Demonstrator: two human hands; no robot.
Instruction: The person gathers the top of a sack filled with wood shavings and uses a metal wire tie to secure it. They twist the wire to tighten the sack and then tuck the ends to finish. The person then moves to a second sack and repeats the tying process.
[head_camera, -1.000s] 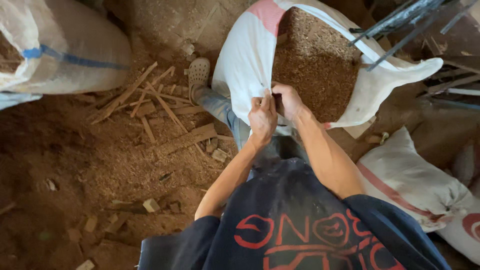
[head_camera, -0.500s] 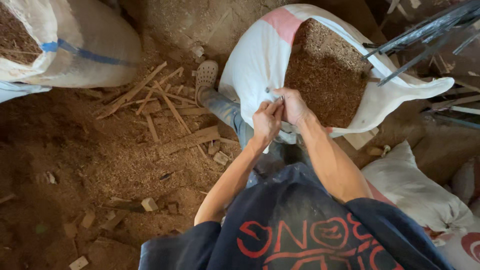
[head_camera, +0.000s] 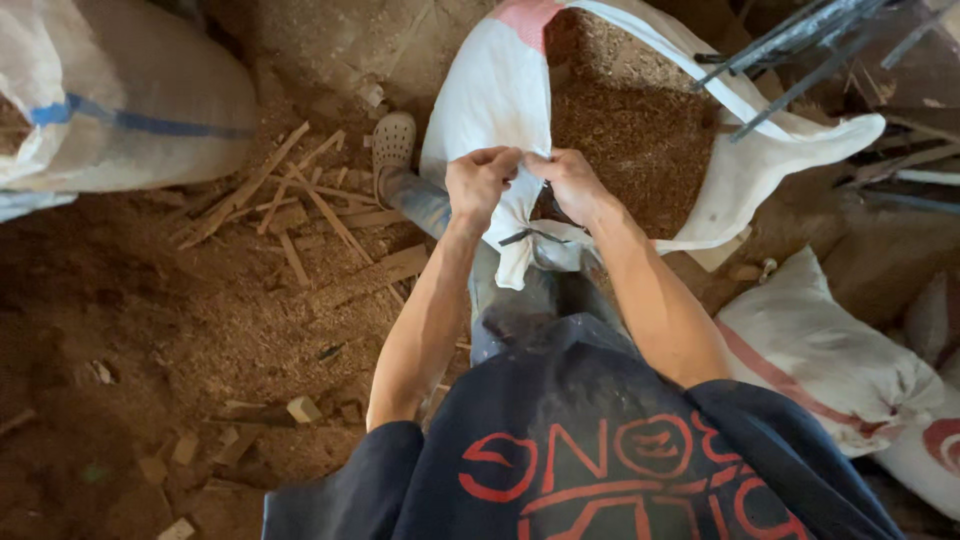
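Down at the middle of the view, both hands work at one spot: the left hand (head_camera: 480, 180) and the right hand (head_camera: 572, 185) each pinch a fold of cloth at the near rim of a large white sack (head_camera: 490, 95), fingers curled tight on the fabric, the two hands just beside each other. The sack leans open and holds brown sawdust (head_camera: 640, 130) up to near its brim. A gathered corner of the cloth hangs below the hands, bound with one dark tie (head_camera: 515, 238).

Four sacks show in all: the open one, one white sack with a blue stripe (head_camera: 120, 110) at upper left, and two closed white sacks with red marks (head_camera: 830, 355) at lower right. One pale shoe (head_camera: 392, 145) shows on the floor (head_camera: 150, 330) to the left of the open sack. Thin wood strips (head_camera: 300, 200), more than five, lie scattered there, with several small wood blocks (head_camera: 303, 408) nearer.
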